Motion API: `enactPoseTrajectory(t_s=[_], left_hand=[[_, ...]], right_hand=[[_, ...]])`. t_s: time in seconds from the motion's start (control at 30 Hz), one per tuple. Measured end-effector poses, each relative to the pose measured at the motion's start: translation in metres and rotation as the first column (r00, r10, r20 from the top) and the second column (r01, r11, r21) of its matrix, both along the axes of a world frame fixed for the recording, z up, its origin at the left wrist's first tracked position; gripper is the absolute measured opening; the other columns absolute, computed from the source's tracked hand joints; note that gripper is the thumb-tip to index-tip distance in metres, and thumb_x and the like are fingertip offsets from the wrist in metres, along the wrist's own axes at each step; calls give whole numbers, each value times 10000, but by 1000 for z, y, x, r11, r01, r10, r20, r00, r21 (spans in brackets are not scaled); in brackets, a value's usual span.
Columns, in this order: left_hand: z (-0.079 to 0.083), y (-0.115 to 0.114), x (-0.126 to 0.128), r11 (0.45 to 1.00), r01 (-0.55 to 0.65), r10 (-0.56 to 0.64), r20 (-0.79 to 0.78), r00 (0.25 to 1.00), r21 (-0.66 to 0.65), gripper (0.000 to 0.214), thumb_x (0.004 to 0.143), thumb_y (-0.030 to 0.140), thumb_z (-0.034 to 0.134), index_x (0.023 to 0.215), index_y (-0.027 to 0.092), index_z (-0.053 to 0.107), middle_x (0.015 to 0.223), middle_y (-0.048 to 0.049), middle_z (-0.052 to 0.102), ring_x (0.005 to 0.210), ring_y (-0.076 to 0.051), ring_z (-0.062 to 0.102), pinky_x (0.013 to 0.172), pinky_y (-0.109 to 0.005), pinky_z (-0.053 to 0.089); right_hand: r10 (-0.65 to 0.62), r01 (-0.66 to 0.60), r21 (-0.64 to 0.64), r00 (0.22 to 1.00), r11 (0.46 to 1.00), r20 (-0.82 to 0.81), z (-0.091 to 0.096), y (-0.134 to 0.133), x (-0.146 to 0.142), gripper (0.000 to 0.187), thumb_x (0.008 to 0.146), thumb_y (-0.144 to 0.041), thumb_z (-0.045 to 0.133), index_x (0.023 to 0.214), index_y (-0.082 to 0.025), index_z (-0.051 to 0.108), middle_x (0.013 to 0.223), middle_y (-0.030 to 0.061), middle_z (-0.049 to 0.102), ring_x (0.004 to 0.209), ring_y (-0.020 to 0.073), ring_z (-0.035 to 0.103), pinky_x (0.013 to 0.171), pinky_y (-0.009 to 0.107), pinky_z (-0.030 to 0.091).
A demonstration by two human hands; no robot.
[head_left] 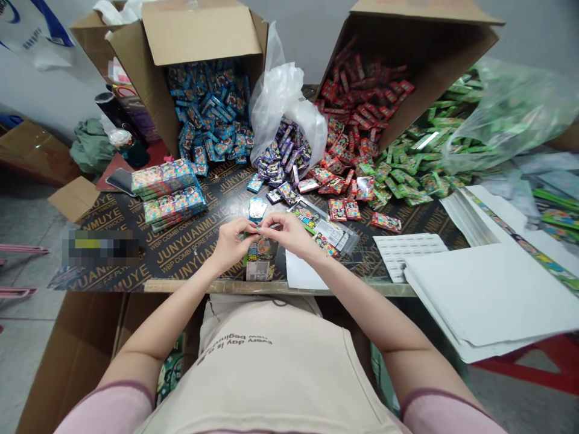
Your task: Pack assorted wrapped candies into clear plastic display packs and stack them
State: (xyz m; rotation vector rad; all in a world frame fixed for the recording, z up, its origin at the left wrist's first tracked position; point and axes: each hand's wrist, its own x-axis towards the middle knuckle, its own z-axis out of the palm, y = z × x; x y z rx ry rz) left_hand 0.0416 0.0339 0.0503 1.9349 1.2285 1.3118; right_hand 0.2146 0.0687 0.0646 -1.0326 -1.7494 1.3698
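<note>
My left hand [233, 241] and my right hand [289, 232] meet over the table's near edge, both pinched on the top of a clear packet [260, 259] with colourful small packs inside. The packet hangs upright below my fingers. Just beyond my hands lies a single blue pack [257, 208]. A flat clear bag with printed cards [323, 230] lies to the right of my right hand.
A box of blue packs [212, 114], a plastic bag of purple packs [283, 150], a box of red packs [362, 102] and a heap of green packs [420, 157] line the back. Stacked finished packets [169, 193] sit left. White sheets [488, 295] lie right. A cardboard box [76, 355] stands below the table.
</note>
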Motion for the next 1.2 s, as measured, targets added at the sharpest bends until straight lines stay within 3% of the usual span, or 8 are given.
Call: enactPoseTrajectory(t_s=[0.27,0.5,0.63,0.7,0.8,0.93,1.07,1.2], left_hand=[[1,-5,5,998,-31,32,-18,999,48,90,711,175,719,721,177,629,803,-57,704,745,-177,663,704,-317,518],[-9,-10,12,985,-138,145,65,987,-100,178,686,224,769,787,184,629,769,-20,683,725,-167,650,676,-297,516],[-26,-22,11,944,61,43,304,952,-325,344,679,315,788,960,175,649,817,-22,715,721,-184,682,653,-299,556],[-26,-31,1,931,96,19,309,951,-352,252,746,338,738,924,169,679,818,-28,732,738,-198,694,688,-321,570],[-12,-35,-33,971,-172,193,120,974,-165,226,799,287,692,1006,196,703,944,-36,740,864,-219,692,829,-359,553],[3,-8,-92,878,-434,471,-203,859,202,393,819,200,617,1210,230,641,1236,-67,659,1193,-269,574,1081,-416,394],[-21,33,-136,849,-510,504,-509,698,141,455,833,137,495,1276,177,593,1338,-115,588,1309,-299,472,1131,-477,301],[-55,53,-147,875,-483,388,-643,660,31,471,862,166,443,1321,106,530,1396,-183,515,1377,-332,371,1135,-540,221]], right_hand=[[-221,221,89,975,971,-12,-9,-14,-10,131,741,-299,672,696,-186,623,682,11,647,642,137,565,628,275,429],[-360,204,-436,879,877,-313,-16,-17,-16,448,593,-275,727,947,-254,454,614,-82,601,585,130,573,573,242,435],[-373,173,-553,887,815,-272,-27,-12,-11,437,668,-367,670,1031,-250,457,698,-36,641,618,159,600,593,285,474],[-351,230,-469,917,853,-188,-38,-6,0,406,773,-490,561,1087,-247,474,844,27,674,740,197,635,663,342,505],[-359,361,12,923,932,140,-59,7,33,448,805,-561,523,1099,-226,560,1149,120,631,1086,272,576,875,430,465],[-492,227,450,572,864,656,-86,36,90,568,773,-549,599,1191,-165,584,1350,203,515,1301,398,385,1003,556,309],[-314,-25,337,303,941,900,-97,66,120,606,800,-503,585,1287,-148,518,1150,189,652,1077,360,581,889,456,393],[-195,-171,229,194,958,961,-92,79,121,502,831,-461,558,1199,-120,565,1006,186,702,925,323,659,775,363,422]])
